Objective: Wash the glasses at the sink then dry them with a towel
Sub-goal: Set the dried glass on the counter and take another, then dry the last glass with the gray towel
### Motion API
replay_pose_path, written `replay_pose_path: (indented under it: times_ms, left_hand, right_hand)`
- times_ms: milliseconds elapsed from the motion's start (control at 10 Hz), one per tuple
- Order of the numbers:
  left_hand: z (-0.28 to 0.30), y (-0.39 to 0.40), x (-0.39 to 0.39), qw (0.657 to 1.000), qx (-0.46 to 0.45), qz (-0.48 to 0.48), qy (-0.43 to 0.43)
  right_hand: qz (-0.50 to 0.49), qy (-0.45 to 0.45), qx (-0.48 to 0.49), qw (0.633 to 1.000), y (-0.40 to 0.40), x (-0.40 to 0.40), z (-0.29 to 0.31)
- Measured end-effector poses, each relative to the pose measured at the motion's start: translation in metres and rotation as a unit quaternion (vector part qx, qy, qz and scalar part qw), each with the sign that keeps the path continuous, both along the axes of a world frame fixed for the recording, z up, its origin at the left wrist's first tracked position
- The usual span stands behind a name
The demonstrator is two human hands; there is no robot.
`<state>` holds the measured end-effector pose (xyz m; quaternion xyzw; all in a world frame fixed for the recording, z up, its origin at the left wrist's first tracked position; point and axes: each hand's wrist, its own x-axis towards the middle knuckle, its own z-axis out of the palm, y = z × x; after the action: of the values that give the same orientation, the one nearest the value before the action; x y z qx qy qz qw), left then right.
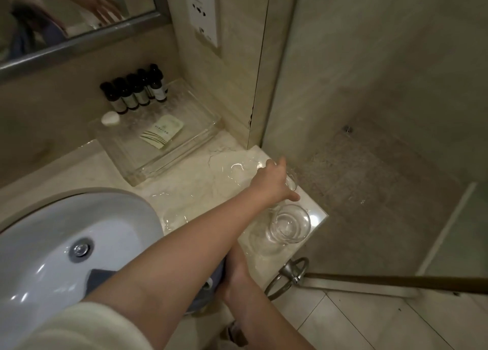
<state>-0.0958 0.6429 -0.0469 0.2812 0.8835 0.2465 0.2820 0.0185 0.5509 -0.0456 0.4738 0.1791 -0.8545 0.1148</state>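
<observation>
Two clear glasses stand at the right end of the marble counter (200,180). My left hand (273,182) reaches across and grips the far glass (291,183), thumb on its far side and fingers round its near side. The near glass (290,224) stands upright and untouched just below that hand, close to the counter's corner. My right hand (235,273) lies at the counter's front edge under my left forearm, against a blue-grey thing (208,289) that may be a cloth; its fingers are hidden. The white sink (39,244) is at the lower left.
A clear tray (200,127) at the back holds several dark bottles (134,90), a white soap and a sachet. A glass shower partition rises right of the counter. A metal towel ring (287,275) hangs below the counter's corner. A mirror hangs above.
</observation>
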Motion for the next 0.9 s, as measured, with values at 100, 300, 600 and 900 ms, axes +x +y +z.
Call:
replay_pose_path:
  times_ms: [100, 300, 600, 900]
  left_hand:
    - [-0.004, -0.002, -0.003, 0.999, 0.026, 0.028, 0.000]
    - [0.017, -0.057, -0.021, 0.976, 0.125, 0.174, -0.028]
    - [0.072, -0.219, -0.009, 0.815, 0.359, 0.438, -0.126]
    - [0.101, -0.324, 0.035, 0.636, 0.556, 0.513, -0.154]
  right_hand:
    - [0.010, -0.012, 0.013, 1.000, 0.002, 0.003, -0.014]
    - [-0.001, -0.028, 0.055, 0.998, -0.001, -0.001, -0.029]
    - [0.050, 0.115, 0.190, 0.974, -0.039, -0.021, 0.017]
    - [0.077, 0.293, 0.288, 0.908, -0.092, -0.036, 0.069]
